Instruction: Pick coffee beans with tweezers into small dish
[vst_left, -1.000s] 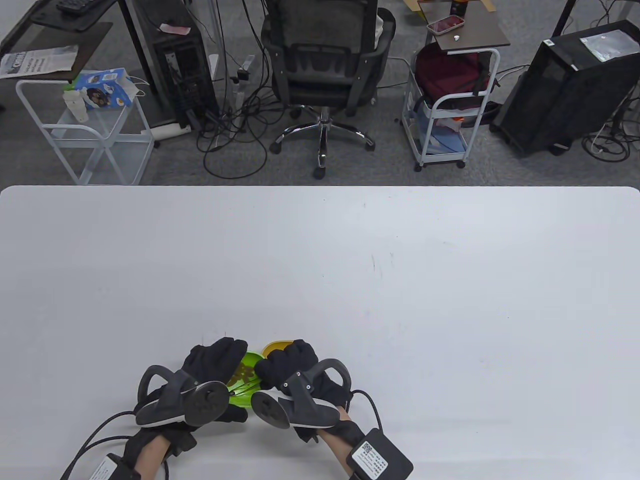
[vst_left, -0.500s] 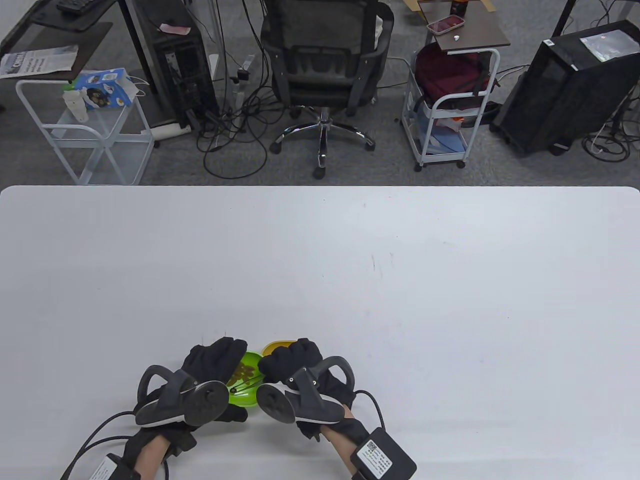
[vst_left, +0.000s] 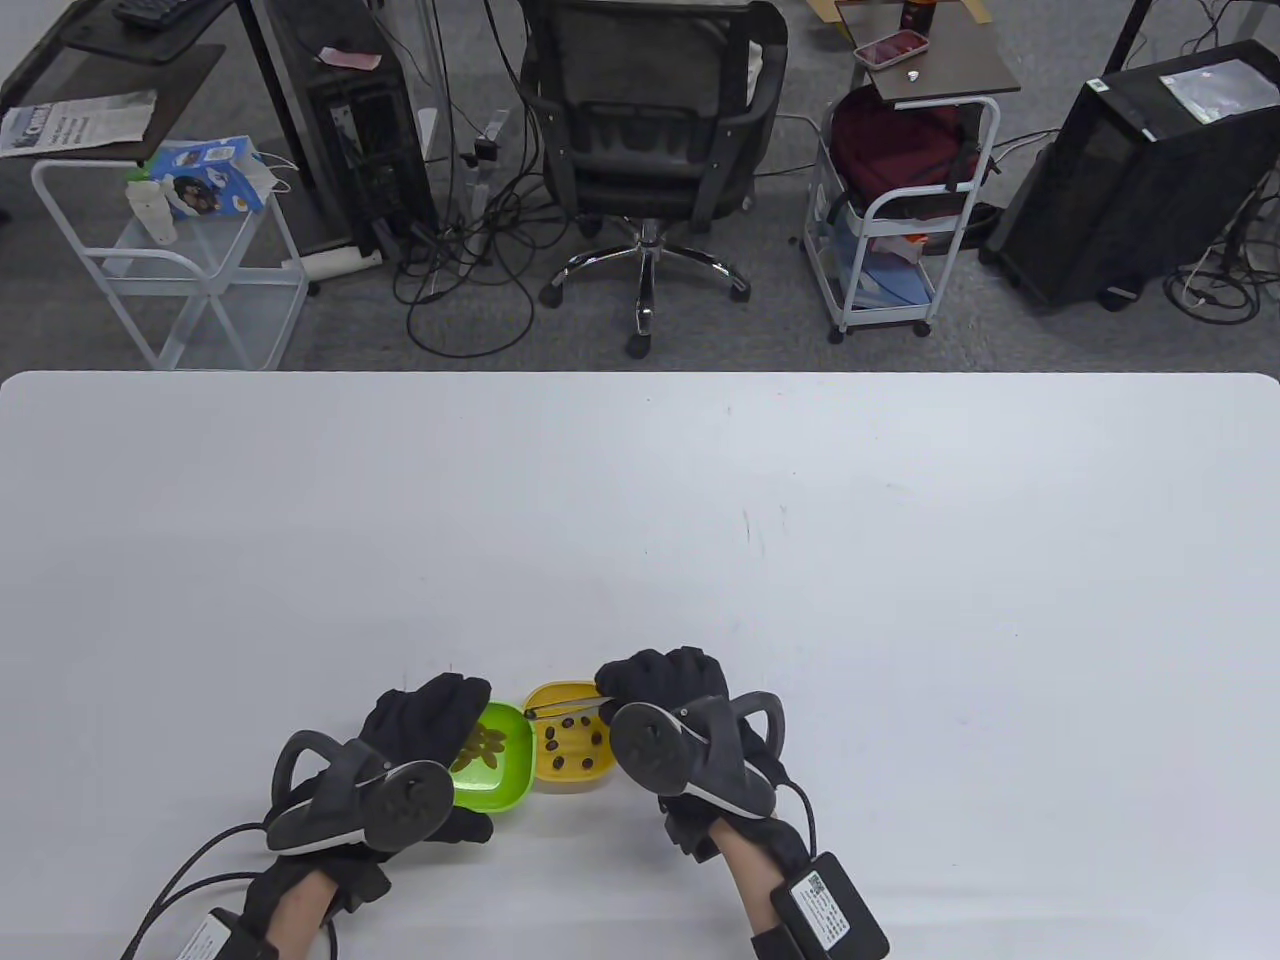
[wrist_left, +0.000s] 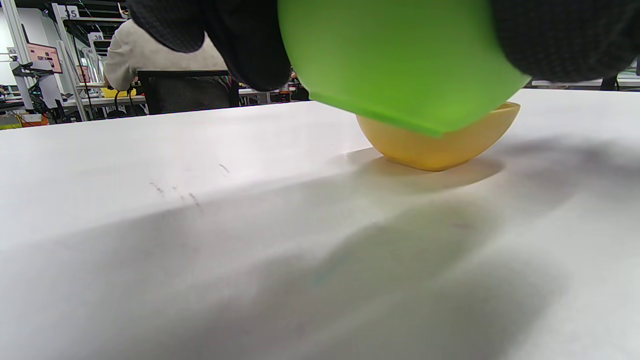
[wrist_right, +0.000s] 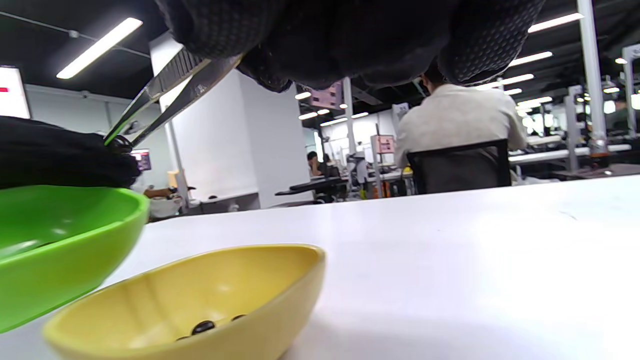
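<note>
Tweezers pinched in right hand, tips reaching left over the far rim of yellow dish; right wrist view shows the two blades coming out from under the gloved fingers and converging toward the tips, which sit in front of the dark glove of the other hand, so cannot tell if a bean is held there. Yellow dish on white bench, near the front edge, holds several coffee beans spread across its floor; a couple show in the right wrist view too. Green dish touches the yellow one on its left side, holds a heap of beans. Left hand grips green dish by its left edge, fingers curled over the rim; left wrist view shows the green dish tilted with its far corner lifted off the bench, yellow dish just behind it. Trackers on both hand backs, cables trail off the bottom edge. Office chair and carts on the floor beyond the bench.
</note>
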